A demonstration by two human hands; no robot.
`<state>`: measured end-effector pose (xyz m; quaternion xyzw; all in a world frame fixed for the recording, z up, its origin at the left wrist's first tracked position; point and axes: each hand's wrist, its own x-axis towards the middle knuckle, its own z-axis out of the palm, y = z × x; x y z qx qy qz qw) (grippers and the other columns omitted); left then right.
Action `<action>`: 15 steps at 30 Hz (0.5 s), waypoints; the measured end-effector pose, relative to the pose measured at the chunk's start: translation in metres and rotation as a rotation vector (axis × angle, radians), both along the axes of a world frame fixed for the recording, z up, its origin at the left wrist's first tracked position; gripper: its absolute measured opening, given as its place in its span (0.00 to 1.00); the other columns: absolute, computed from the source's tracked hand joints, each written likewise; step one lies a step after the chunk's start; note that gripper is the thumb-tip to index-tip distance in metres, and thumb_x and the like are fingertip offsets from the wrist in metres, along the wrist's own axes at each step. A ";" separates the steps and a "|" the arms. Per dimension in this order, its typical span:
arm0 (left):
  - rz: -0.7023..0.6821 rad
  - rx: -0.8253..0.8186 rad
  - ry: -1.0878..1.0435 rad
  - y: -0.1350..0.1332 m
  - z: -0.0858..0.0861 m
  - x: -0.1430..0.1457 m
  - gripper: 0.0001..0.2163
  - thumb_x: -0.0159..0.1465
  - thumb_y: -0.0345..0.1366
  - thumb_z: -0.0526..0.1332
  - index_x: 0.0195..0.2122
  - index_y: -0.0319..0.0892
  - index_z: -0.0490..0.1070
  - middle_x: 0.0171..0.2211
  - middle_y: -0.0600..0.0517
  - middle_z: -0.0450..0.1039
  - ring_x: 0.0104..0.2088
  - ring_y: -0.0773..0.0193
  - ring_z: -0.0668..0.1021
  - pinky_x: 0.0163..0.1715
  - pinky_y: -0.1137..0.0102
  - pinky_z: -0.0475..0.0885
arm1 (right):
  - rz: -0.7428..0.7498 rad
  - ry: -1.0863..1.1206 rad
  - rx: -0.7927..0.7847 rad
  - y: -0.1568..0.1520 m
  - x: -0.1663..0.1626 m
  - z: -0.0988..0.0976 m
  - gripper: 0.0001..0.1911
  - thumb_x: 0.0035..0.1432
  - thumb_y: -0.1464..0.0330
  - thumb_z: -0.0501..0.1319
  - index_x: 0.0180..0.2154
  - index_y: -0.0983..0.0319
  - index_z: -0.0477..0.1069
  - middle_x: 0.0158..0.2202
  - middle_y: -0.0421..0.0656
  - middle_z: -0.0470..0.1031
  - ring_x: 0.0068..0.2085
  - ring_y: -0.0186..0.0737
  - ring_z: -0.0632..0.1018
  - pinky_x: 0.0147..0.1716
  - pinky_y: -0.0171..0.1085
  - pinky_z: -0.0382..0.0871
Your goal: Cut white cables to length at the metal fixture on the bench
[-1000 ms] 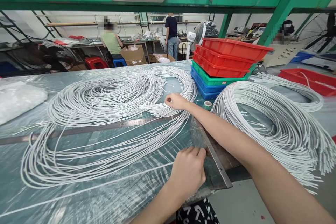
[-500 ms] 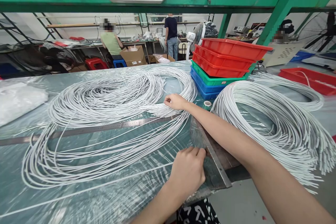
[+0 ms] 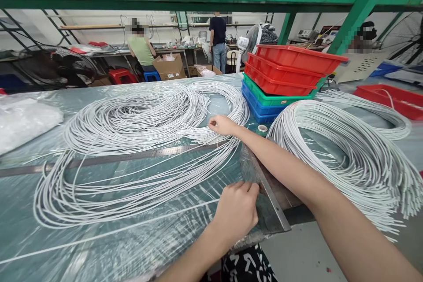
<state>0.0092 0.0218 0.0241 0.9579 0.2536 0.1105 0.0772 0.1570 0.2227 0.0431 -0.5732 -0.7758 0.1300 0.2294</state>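
A big loose coil of thin white wires (image 3: 132, 128) lies on the plastic-covered table (image 3: 99, 246). My right hand (image 3: 222, 125) reaches across to the coil's right side, fingers pinched on some of the wire ends there. Near the table's front edge my left hand (image 3: 236, 211) rests curled, fingers pressed on the plastic sheet beside a metal edge strip (image 3: 269, 194). A long steel ruler (image 3: 109, 161) lies across the table under the wires. One single wire (image 3: 115, 232) runs along the front.
A second large coil of white wires (image 3: 343, 150) lies to the right. Stacked red, green and blue trays (image 3: 284, 81) stand behind it, with a small tape roll (image 3: 262, 129) in front. A white bag (image 3: 23, 121) sits far left. People work at benches behind.
Both hands stay almost where they were; the view has tilted slightly, and my right hand has shifted a touch along the wire ends.
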 end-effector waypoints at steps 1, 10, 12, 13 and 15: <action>0.001 -0.001 -0.009 0.000 -0.001 0.000 0.06 0.62 0.25 0.52 0.32 0.43 0.63 0.25 0.54 0.66 0.25 0.64 0.68 0.23 0.68 0.55 | -0.001 -0.005 0.007 0.000 0.000 0.000 0.09 0.60 0.71 0.56 0.31 0.64 0.73 0.33 0.41 0.75 0.34 0.35 0.73 0.33 0.31 0.58; -0.013 -0.021 -0.070 0.001 -0.002 -0.001 0.06 0.63 0.25 0.51 0.32 0.43 0.63 0.25 0.54 0.67 0.25 0.63 0.67 0.23 0.67 0.54 | -0.018 -0.040 0.001 0.000 -0.001 0.002 0.07 0.59 0.72 0.56 0.32 0.64 0.73 0.34 0.41 0.76 0.35 0.36 0.74 0.34 0.31 0.59; -0.018 -0.027 -0.072 0.003 -0.001 -0.002 0.06 0.63 0.26 0.51 0.31 0.43 0.63 0.25 0.54 0.67 0.25 0.63 0.68 0.23 0.67 0.53 | -0.026 -0.071 -0.006 -0.002 -0.002 0.002 0.07 0.59 0.72 0.57 0.33 0.63 0.73 0.34 0.42 0.76 0.35 0.37 0.74 0.33 0.32 0.59; -0.024 -0.036 -0.079 0.004 -0.001 -0.004 0.06 0.64 0.27 0.51 0.31 0.43 0.62 0.25 0.54 0.67 0.25 0.64 0.68 0.23 0.67 0.53 | -0.028 -0.086 -0.011 -0.004 -0.002 0.003 0.07 0.59 0.72 0.57 0.33 0.63 0.73 0.34 0.42 0.76 0.35 0.37 0.74 0.33 0.32 0.59; -0.033 -0.072 -0.116 0.007 0.000 -0.008 0.08 0.67 0.29 0.50 0.30 0.43 0.61 0.24 0.55 0.66 0.25 0.65 0.68 0.23 0.68 0.53 | -0.025 -0.105 -0.014 -0.006 -0.002 0.005 0.07 0.59 0.73 0.57 0.33 0.63 0.73 0.34 0.42 0.76 0.36 0.37 0.74 0.33 0.32 0.60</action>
